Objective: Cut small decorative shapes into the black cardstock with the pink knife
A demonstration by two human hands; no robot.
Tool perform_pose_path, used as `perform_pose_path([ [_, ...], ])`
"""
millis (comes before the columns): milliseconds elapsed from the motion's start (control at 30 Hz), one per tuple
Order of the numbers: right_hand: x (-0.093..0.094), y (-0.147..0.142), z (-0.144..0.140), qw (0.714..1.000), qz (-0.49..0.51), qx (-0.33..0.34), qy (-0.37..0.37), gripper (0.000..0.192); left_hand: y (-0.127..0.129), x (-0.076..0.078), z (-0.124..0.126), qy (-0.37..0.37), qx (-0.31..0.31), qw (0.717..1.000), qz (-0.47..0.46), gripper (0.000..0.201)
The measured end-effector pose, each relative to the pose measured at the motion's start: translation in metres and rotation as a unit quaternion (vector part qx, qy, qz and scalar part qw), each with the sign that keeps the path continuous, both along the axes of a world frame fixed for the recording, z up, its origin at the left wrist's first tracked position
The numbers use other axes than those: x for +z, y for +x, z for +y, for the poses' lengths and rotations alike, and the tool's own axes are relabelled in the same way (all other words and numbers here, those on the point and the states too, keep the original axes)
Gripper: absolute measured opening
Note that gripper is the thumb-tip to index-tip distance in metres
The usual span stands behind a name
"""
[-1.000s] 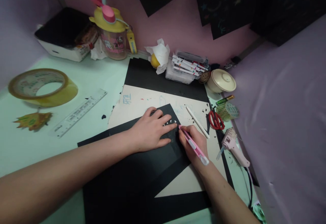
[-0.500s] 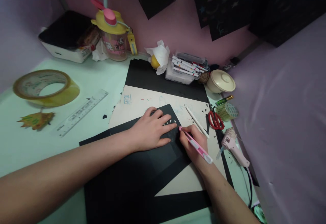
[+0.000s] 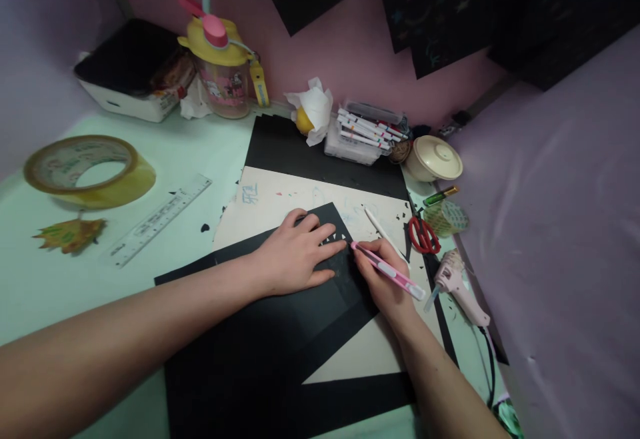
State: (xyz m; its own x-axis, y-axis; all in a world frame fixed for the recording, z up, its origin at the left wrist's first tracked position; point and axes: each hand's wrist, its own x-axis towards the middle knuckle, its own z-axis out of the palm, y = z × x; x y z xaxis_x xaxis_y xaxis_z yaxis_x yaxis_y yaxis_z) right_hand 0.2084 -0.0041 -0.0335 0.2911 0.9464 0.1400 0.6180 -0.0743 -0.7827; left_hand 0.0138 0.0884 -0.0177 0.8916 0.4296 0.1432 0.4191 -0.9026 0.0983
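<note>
My left hand [image 3: 295,252] lies flat, fingers spread, pressing down a black paper sheet [image 3: 260,339] that rests on a cream board [image 3: 280,202]. My right hand [image 3: 383,279] grips a pink craft knife [image 3: 387,270] like a pen, its tip touching the right edge of the black sheet just beside my left fingertips. Small triangular notches show as pale marks along that edge near the knife tip.
A tape roll [image 3: 87,169], clear ruler [image 3: 160,219] and dried leaf [image 3: 70,234] lie left. At the back stand a yellow-lidded bottle [image 3: 223,59], marker box [image 3: 363,134] and cream bowl [image 3: 434,158]. Red scissors [image 3: 424,234], a white stick [image 3: 380,227] and a pink glue gun [image 3: 457,286] lie right.
The knife has tilted flatter, its rear end swinging up and to the right while the tip stays at the paper edge. My left hand has not moved.
</note>
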Motion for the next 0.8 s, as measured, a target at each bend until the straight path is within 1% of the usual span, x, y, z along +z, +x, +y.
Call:
perform_pose_path([
  [400,0.0057,-0.0007,0.0010,1.000,-0.001,-0.005,-0.015,0.015,0.0002,-0.0019,-0.0001,-0.007,0.005,1.000,-0.013,0.048],
  [567,0.0062,-0.0006,0.0022,0.999,0.030,0.000,-0.013,0.014,-0.0001,-0.0014,-0.0003,-0.003,0.005,1.000,-0.005,0.048],
  [800,0.0083,-0.0004,0.0029,0.999,0.044,-0.001,-0.018,0.015,0.0002,-0.0016,-0.0001,-0.003,0.004,1.000,-0.004,0.047],
])
